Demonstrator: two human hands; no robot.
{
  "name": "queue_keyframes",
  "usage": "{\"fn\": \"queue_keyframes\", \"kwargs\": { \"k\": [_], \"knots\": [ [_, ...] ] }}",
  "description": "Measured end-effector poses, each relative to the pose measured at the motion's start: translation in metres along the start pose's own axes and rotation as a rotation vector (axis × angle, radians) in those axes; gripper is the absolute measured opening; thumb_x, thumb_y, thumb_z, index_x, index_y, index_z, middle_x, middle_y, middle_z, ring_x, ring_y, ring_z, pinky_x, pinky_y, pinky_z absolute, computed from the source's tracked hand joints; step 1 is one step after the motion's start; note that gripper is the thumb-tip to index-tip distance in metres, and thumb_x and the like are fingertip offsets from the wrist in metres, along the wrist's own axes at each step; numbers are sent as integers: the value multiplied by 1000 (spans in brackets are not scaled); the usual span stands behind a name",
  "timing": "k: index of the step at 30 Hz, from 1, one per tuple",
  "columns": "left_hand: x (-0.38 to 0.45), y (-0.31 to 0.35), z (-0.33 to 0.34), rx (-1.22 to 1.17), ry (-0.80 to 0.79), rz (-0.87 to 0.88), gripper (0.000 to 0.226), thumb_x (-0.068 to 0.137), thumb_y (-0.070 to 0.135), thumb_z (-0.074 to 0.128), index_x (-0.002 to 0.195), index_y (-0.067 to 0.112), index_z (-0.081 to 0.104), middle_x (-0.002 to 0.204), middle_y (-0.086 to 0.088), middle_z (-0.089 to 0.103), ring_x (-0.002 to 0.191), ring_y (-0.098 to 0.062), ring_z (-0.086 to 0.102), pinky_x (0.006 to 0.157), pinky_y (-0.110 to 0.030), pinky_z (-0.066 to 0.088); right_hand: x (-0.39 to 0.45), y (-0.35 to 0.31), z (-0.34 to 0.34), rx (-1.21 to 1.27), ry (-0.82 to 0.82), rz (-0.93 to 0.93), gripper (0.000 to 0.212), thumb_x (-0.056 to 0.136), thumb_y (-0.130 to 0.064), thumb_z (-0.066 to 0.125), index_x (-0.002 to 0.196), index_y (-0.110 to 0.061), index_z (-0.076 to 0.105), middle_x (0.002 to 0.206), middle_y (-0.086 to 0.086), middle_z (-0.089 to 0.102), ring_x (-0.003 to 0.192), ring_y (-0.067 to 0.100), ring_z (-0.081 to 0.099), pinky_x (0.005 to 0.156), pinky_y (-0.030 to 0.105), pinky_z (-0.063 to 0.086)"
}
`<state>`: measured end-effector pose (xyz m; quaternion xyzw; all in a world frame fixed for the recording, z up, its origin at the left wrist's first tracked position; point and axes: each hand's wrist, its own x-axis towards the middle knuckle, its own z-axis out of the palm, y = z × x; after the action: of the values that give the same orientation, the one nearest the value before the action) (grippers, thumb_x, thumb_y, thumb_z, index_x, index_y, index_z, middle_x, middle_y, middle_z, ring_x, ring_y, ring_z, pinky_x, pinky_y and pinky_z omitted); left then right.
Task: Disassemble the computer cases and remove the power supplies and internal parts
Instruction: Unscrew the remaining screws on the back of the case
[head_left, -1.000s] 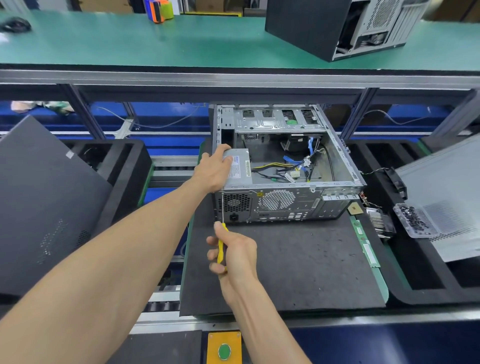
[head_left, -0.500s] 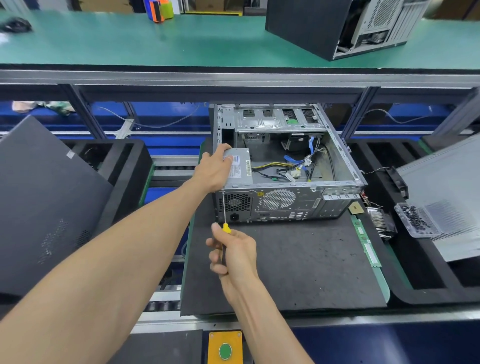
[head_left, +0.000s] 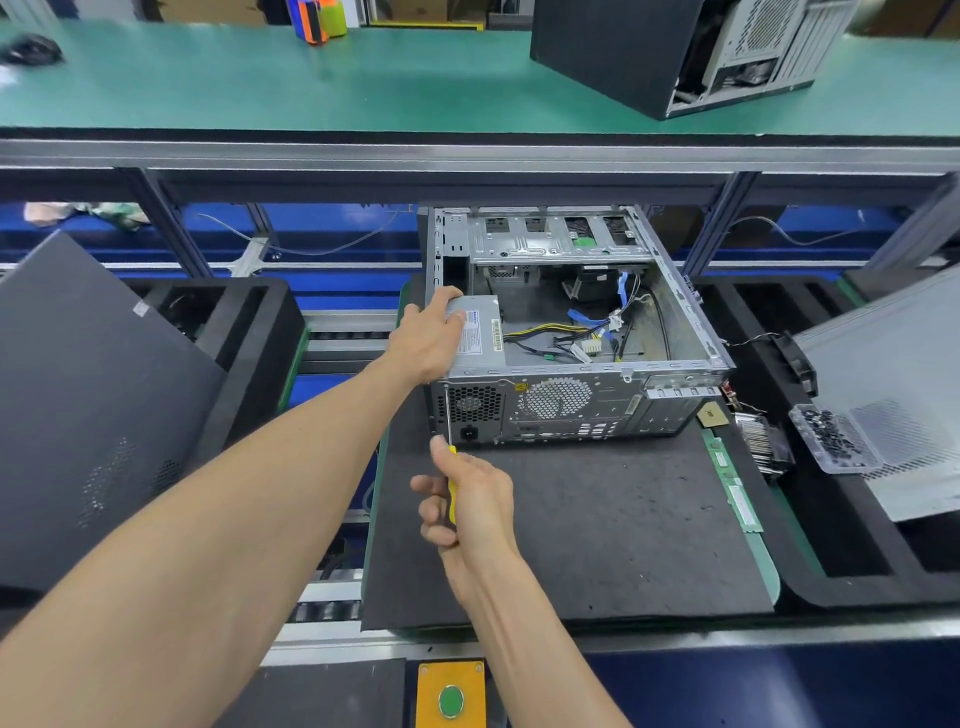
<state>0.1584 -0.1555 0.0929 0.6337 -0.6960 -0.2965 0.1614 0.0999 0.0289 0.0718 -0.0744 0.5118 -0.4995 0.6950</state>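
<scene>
Green button (head_left: 450, 700) on yellow box; orange-blue object (head_left: 310, 21) on shelf.

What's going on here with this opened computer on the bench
A person is taking apart an open computer case lying on a dark mat. The left hand rests on the power supply in the case's corner, with the thumb curled over it. The right hand grips a yellow-handled screwdriver, its shaft reaching up to the rear panel beside the power supply's vent. The supply still sits inside, cables loose.
</scene>
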Motion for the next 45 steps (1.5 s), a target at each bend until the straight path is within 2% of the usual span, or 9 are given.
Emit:
{"fn": "queue_keyframes", "kwargs": {
  "k": [4,9,12,17,24,30,37,42,45],
  "knots": [
    [-1,1,0,0,0,-9,42,107,41,25,149,37,28,122,-18,46,100,-38,52,98,-50,45,2,-3,-2,36,21,69,46,108,-37,39,93,-1,64,67,14,69,39,12,45,33,18,22],
    [0,2,0,8,3,-10,42,107,40,25,148,37,28,120,-18,46,98,-37,53,98,-51,46,0,0,-3,13,25,31,21,97,-23,66,98,-3,60,69,11,68,45,12,44,35,20,22],
    [0,2,0,10,7,-2,41,107,39,25,148,35,29,117,-18,48,99,-36,51,98,-51,46,0,0,-3,-16,18,-5,28,92,-22,73,106,-4,58,69,10,66,45,12,43,35,20,22],
    [1,1,0,16,11,-3,41,107,40,25,148,36,29,118,-18,47,97,-35,51,96,-51,46,2,-3,-4,39,20,85,42,107,-36,42,89,-3,63,66,13,69,40,12,43,33,19,22],
    [2,0,2,11,12,2,42,107,40,24,148,37,28,116,-18,48,96,-35,51,95,-50,47,1,1,-5,-26,39,-12,27,90,-21,75,103,-6,56,69,10,66,46,12,44,35,21,24],
    [2,0,1,4,17,-1,43,107,42,24,149,38,27,118,-18,48,96,-36,52,93,-47,46,4,-2,-5,31,21,82,43,108,-34,42,87,-3,63,64,11,67,40,11,43,33,19,22],
    [0,0,1,-7,30,22,44,107,40,24,150,38,27,121,-20,49,102,-37,50,100,-49,43,3,3,-4,-26,36,-25,23,90,-21,76,96,-7,59,66,7,64,46,12,43,35,20,25],
    [-5,-1,2,-85,33,42,45,107,34,25,152,35,28,115,-24,58,107,-39,51,85,-44,45,4,-1,-5,38,19,77,41,107,-37,44,91,-4,63,63,10,67,39,11,42,32,19,22],
    [-17,-6,6,-237,223,27,34,106,31,30,139,31,40,105,-8,64,92,-32,57,72,-41,41,4,1,-5,19,44,53,35,106,-29,49,85,-4,62,63,10,67,40,11,43,33,20,23]
  ]
}}
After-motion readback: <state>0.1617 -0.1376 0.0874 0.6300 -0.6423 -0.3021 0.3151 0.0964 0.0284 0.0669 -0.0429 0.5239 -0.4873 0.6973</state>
